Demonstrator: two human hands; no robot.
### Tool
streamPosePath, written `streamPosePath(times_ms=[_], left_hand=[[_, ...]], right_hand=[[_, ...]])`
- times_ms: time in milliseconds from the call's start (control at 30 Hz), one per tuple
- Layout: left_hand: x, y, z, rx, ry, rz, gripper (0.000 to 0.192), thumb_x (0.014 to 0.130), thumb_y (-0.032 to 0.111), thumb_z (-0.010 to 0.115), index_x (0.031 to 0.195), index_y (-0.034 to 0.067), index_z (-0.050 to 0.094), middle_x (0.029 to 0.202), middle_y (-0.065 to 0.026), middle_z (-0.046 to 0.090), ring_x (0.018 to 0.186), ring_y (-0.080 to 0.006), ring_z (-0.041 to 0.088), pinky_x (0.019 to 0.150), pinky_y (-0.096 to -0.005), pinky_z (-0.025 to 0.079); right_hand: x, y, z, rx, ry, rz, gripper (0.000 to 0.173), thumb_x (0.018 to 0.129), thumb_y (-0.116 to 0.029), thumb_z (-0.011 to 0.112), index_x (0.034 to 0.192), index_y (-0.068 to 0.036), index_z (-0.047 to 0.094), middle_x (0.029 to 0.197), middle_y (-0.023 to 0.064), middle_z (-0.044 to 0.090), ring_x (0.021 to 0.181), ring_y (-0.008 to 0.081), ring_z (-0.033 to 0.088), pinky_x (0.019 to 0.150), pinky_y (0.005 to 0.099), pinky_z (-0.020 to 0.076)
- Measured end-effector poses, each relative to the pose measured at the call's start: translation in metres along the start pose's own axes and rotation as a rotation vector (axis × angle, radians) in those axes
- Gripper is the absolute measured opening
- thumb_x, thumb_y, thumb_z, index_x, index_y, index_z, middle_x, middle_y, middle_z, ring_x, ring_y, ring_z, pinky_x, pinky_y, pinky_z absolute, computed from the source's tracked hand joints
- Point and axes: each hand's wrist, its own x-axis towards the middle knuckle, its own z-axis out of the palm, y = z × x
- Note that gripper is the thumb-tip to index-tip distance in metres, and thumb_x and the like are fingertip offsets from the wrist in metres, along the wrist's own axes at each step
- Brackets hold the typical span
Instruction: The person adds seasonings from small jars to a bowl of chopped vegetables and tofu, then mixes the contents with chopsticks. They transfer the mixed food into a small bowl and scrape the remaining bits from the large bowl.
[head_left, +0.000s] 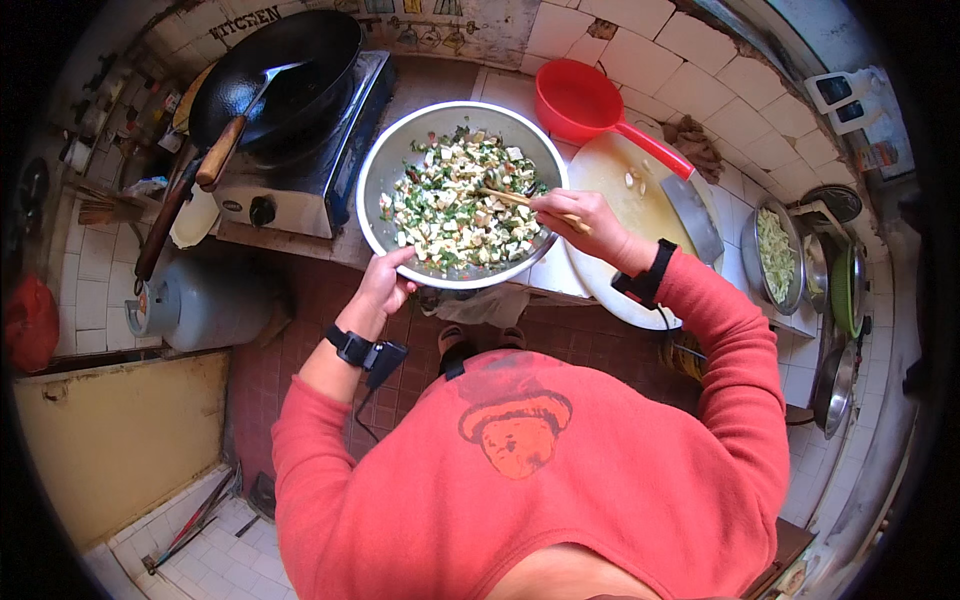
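A wide stainless steel mixing bowl (390, 129) stands before me near the counter's front edge. It holds a mix of small white cubes, perhaps tofu, and chopped greens (457, 199) with red bits. My left hand (386, 283) grips the near-left rim, thumb inside and fingers underneath. In my right hand (585, 223) is a pair of wooden chopsticks (510, 196), held over the bowl's right side. Their tips reach into the mix, where food partly hides them.
A black wok (225, 97) with a wooden-handled spatula (225, 146) sits on the gas stove (292, 206). Right of the bowl, a cleaver (694, 214) lies on a round cutting board (600, 169), beside a red ladle (574, 94). Farther right stands a bowl of shredded vegetable (772, 255).
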Motion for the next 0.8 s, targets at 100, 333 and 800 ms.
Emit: streamPosePath(times_ms=[100, 333, 800], left_hand=[[0.002, -0.004, -0.006, -0.023, 0.005, 0.022, 0.027, 0.084, 0.013, 0.055, 0.107, -0.001, 0.051, 0.083, -0.0082, 0.062, 0.052, -0.0137, 0.057, 0.035, -0.0207, 0.04], [0.002, -0.01, -0.013, 0.04, 0.0, 0.0, 0.022, 0.082, 0.01, 0.055, 0.099, -0.003, 0.054, 0.077, -0.0084, 0.062, 0.052, -0.0142, 0.058, 0.035, -0.0211, 0.041], [-0.009, -0.022, -0.005, -0.074, -0.088, -0.13, 0.025, 0.079, 0.008, 0.054, 0.101, -0.004, 0.051, 0.079, -0.0111, 0.063, 0.049, -0.015, 0.058, 0.035, -0.0203, 0.041]], right_hand=[[0.002, -0.026, -0.01, 0.113, -0.032, 0.073, 0.01, 0.078, -0.009, 0.066, 0.087, -0.006, 0.061, 0.071, 0.0106, 0.061, 0.06, 0.026, 0.061, 0.054, 0.0323, 0.0486], [0.014, -0.026, -0.025, -0.226, -0.242, 0.173, 0.009, 0.081, -0.017, 0.062, 0.081, -0.009, 0.058, 0.07, 0.0116, 0.059, 0.061, 0.0287, 0.06, 0.053, 0.0353, 0.0482], [0.028, 0.002, 0.029, 0.538, 0.211, 0.588, 0.013, 0.087, -0.01, 0.058, 0.093, 0.001, 0.063, 0.075, 0.0025, 0.063, 0.065, 0.0081, 0.059, 0.057, 0.0227, 0.0497]])
